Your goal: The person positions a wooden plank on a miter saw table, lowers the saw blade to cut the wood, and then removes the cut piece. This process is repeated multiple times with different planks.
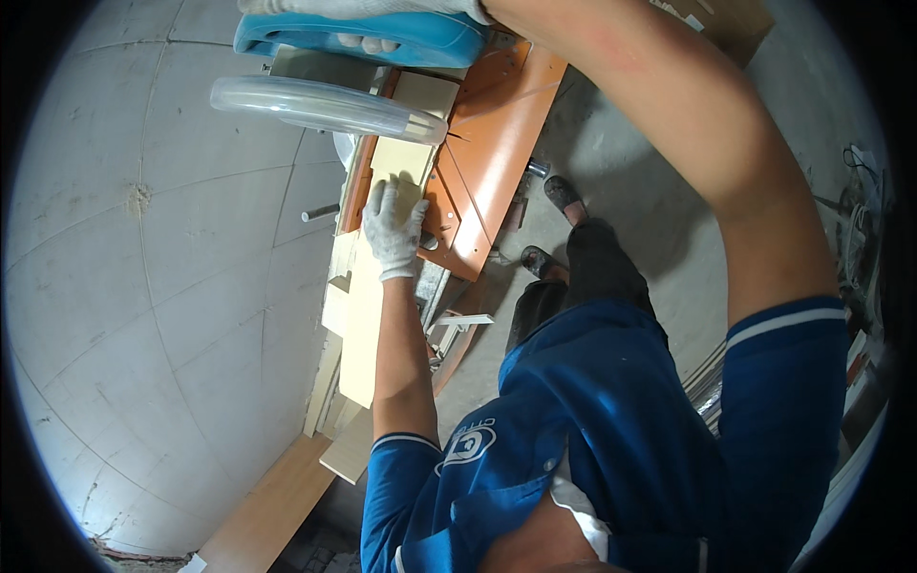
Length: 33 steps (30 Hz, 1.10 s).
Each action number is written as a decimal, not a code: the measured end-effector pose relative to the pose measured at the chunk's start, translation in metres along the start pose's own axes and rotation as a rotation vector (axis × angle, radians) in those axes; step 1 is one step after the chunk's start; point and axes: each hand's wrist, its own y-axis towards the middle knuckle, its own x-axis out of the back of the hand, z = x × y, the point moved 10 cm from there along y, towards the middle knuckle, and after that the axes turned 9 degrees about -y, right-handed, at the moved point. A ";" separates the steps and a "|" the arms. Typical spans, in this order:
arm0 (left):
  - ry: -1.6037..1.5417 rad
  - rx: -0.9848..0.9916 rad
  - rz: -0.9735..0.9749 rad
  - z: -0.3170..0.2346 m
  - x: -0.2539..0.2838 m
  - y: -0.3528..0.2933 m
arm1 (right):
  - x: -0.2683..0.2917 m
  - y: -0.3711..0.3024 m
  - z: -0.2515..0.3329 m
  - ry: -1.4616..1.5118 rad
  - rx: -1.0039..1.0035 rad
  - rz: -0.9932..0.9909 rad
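My left hand [390, 234], in a white knit glove, holds down a long pale yellow board [361, 315] on the orange saw table [501, 143]. Its fingers lie over the board and the thumb is on the right side. Farther off, my gloved right hand [368, 9] is wrapped round the teal handle [287, 34] of a mitre saw, with fingertips showing through the grip opening. Between the hands, a clear blade guard [315, 105] crosses above the board. The blade's edge cannot be made out.
A pale tiled wall [172, 239] rises along the left. More boards [349, 456] lie toward the near end, above a wood-toned panel [263, 501]. A metal rod [320, 213] sticks out beside the saw. Grey floor [659, 210] lies right; cables [855, 224] hang at the far right.
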 end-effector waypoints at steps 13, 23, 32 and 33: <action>-0.070 0.027 -0.009 0.013 -0.014 -0.001 | -0.048 -0.024 -0.136 -0.112 0.112 -0.137; -0.169 0.027 -0.039 0.004 0.002 -0.017 | -0.013 -0.002 -0.014 -0.168 0.284 -0.436; 0.086 0.278 0.139 0.106 0.062 -0.134 | -0.007 0.072 0.038 -0.230 0.123 -0.029; 0.053 0.332 0.231 0.120 0.055 -0.144 | -0.010 0.062 0.043 -0.136 0.083 0.015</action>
